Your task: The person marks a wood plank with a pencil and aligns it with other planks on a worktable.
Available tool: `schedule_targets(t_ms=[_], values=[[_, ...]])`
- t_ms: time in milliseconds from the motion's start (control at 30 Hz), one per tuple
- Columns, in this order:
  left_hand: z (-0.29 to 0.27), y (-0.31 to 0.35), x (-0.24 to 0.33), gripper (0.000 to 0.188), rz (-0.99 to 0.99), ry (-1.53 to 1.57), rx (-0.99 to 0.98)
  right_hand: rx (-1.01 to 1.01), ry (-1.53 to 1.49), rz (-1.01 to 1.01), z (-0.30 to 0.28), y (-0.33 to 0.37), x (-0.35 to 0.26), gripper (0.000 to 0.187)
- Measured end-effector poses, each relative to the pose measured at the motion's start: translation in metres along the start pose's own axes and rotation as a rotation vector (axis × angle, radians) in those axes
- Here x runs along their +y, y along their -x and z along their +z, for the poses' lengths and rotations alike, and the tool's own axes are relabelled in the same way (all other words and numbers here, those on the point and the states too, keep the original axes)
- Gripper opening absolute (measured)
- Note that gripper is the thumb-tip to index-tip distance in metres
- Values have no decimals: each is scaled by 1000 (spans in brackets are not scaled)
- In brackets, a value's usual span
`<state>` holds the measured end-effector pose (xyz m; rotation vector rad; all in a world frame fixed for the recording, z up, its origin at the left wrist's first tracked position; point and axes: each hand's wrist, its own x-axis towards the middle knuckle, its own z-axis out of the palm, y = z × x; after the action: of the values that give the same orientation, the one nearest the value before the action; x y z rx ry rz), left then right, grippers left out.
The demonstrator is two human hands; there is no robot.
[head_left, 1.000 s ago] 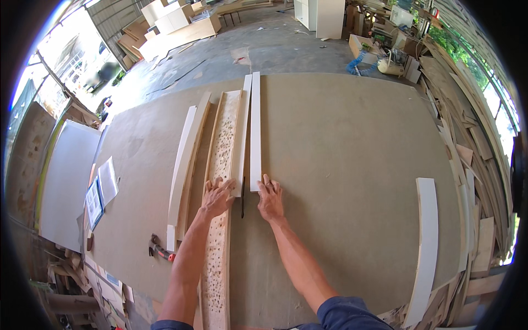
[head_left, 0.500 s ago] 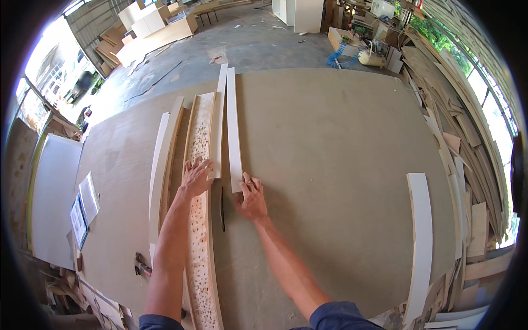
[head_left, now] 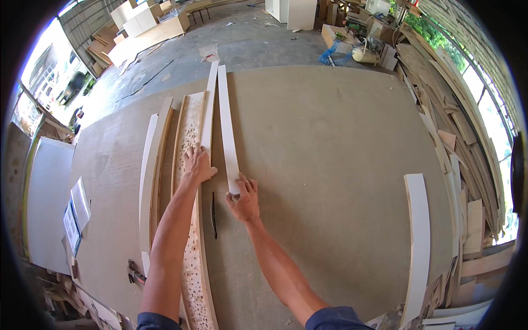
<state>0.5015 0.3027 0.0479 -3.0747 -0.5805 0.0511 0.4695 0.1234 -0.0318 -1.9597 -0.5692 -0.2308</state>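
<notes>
A long, shallow wooden channel [head_left: 193, 275], speckled inside with thin raised sides, runs lengthwise on the big brown board [head_left: 330, 137]. Over its right side lies a narrow white strip [head_left: 209, 113]. My left hand [head_left: 198, 164] is closed over the near end of that strip, thumb on the right, fingertips toward the channel; its exact grip is partly hidden. My right hand [head_left: 245, 199] pinches the near end of a second white strip [head_left: 227, 129]. The far ends of both strips almost meet, while their near ends stand apart. Between my forearms lies a thin black tool [head_left: 214, 217].
Left of the channel lie more long white strips [head_left: 147, 176] and a claw hammer [head_left: 135, 273]. Papers [head_left: 71, 225] rest at the board's left edge. Another white strip [head_left: 419, 236] lies at the right. Stacked timber [head_left: 467, 143] lines the right side; a blue hose [head_left: 330, 54] is beyond.
My left hand has moved up onto the near end of the left strip. The right strip's near end stands farther from the left strip, with my right hand on it. The whole view has shifted slightly.
</notes>
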Motion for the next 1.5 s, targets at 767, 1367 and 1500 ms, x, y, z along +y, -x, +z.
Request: schedule_targets(t_ms=[767, 1367, 1500], values=[[-93, 238, -135, 34, -662, 307, 144, 110, -24, 11, 7, -3, 23, 51], [15, 611, -133, 35, -1031, 684, 881, -645, -1116, 517, -160, 188, -138, 53], [61, 722, -100, 26, -1290, 770, 969, -750, -1141, 402, -102, 213, -197, 50]])
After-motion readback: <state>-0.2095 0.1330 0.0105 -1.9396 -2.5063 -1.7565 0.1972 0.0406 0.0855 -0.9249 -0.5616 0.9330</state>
